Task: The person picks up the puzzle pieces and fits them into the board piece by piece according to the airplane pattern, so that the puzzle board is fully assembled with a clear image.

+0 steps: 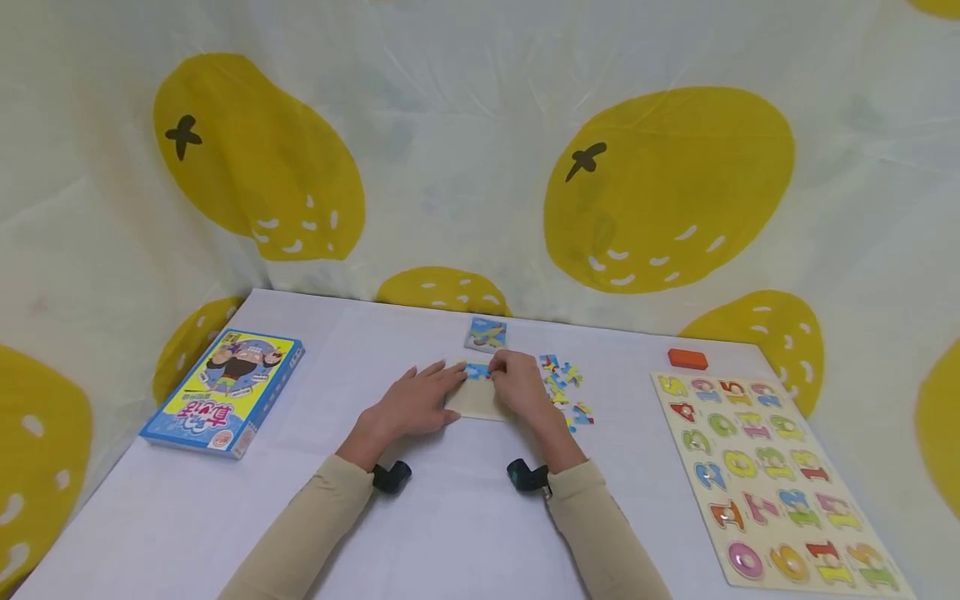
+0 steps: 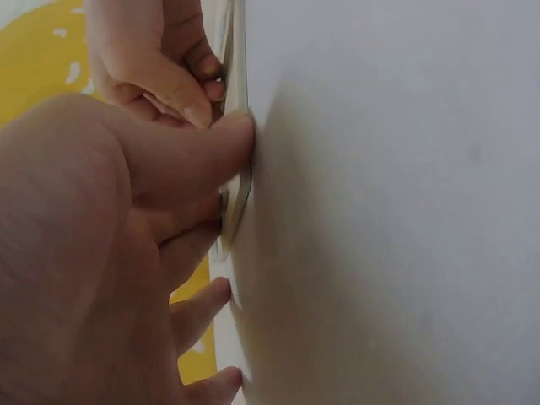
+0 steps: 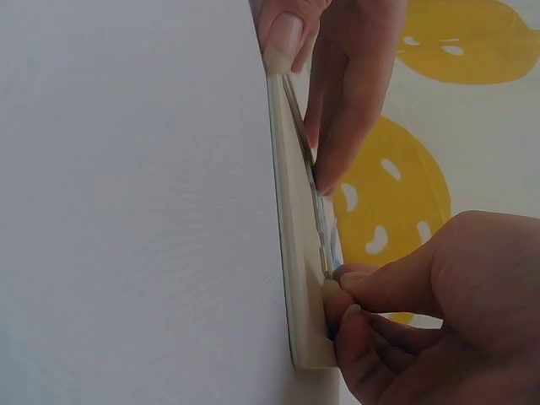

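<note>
A small pale jigsaw board (image 1: 480, 403) lies on the table, with joined blue puzzle pieces (image 1: 477, 371) along its far side. My left hand (image 1: 417, 402) rests at the board's left edge with fingers stretched out. In the right wrist view its thumb (image 3: 284, 35) touches the board's rim. My right hand (image 1: 519, 385) is bent over the board's right side. Its thumb and fingertips pinch a jigsaw piece (image 3: 337, 272), mostly hidden by the fingers. Loose jigsaw pieces (image 1: 557, 387) lie just right of that hand.
Behind the board lies a small blue-and-yellow picture puzzle (image 1: 486, 333). A blue-and-yellow game box (image 1: 225, 392) is at the left. On the right are a wooden number board (image 1: 772, 479) and a red-orange block (image 1: 687, 358). A lemon-print cloth (image 1: 450, 167) hangs behind the table.
</note>
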The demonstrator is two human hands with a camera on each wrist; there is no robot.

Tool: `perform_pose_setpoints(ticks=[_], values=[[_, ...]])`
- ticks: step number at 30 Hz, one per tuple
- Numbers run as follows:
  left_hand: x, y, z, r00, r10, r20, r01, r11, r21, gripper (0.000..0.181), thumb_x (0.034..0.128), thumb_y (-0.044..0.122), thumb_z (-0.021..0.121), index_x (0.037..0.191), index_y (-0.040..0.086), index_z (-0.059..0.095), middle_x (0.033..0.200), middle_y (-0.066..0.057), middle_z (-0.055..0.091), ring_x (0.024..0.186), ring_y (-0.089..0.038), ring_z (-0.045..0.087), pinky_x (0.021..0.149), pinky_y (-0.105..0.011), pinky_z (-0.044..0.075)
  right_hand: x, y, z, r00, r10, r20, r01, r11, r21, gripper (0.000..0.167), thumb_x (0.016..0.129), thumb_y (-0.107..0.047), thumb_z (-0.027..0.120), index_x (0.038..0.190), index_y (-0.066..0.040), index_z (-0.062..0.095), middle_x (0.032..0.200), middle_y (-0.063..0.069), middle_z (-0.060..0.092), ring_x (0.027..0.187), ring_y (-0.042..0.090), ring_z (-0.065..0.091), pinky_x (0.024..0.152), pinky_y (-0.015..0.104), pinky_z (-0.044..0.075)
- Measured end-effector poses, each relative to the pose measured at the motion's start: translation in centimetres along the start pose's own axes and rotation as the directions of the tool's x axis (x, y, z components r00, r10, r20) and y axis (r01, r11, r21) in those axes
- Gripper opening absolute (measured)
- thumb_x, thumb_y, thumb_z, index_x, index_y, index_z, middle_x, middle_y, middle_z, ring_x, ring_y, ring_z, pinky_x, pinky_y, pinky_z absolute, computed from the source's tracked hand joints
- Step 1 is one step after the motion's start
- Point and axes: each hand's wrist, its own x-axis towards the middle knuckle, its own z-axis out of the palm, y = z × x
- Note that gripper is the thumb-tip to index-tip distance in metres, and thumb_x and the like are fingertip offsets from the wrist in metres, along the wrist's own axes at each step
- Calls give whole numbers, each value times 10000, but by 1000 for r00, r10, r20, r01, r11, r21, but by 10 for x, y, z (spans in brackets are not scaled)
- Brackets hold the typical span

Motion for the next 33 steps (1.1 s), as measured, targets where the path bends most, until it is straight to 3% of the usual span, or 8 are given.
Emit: perform_pose_setpoints(ticks=[6,12,19,25,33], values=[[0,3,0,997,40,-62,-37,998,58,695,901,533,633,1506,249,442,1572,59,425,1474,-234,364,1163,-550,341,0,0,0,1000,-7,23,8,1000,-6,190,897,17,539,905,-53,716,864,64,674,826,218,576,776,330,506],[2,5,2,994,72,-86,-64,994,86,683,899,572,619,1499,290,452,1547,31,452,1434,-232,394,1126,-545,377,-1,2,-4,999,-16,37,16,1000,8,218,885,24,525,910,-61,724,897,64,698,882,226,594,840,368,518],[5,7,5,991,82,-104,-65,986,152,683,901,628,581,1494,313,457,1536,10,460,1397,-246,418,1093,-547,396,1,9,-11,1000,13,26,-16,995,102,169,907,-26,585,944,-84,740,933,55,715,899,221,603,831,362,524],[4,8,6,993,75,-96,-60,987,150,679,903,618,586,1493,306,459,1541,-4,453,1400,-267,420,1079,-550,406,7,26,-25,1000,-2,-9,2,997,78,176,892,-45,606,988,-88,747,952,72,715,862,220,610,767,345,521],[3,9,5,994,65,-83,-51,985,162,685,914,619,567,1508,306,433,1562,-1,423,1424,-272,393,1102,-553,390,9,59,-52,1000,-11,-16,11,1000,-4,292,872,-42,586,1130,-84,717,1174,100,651,1042,293,561,905,446,491]])
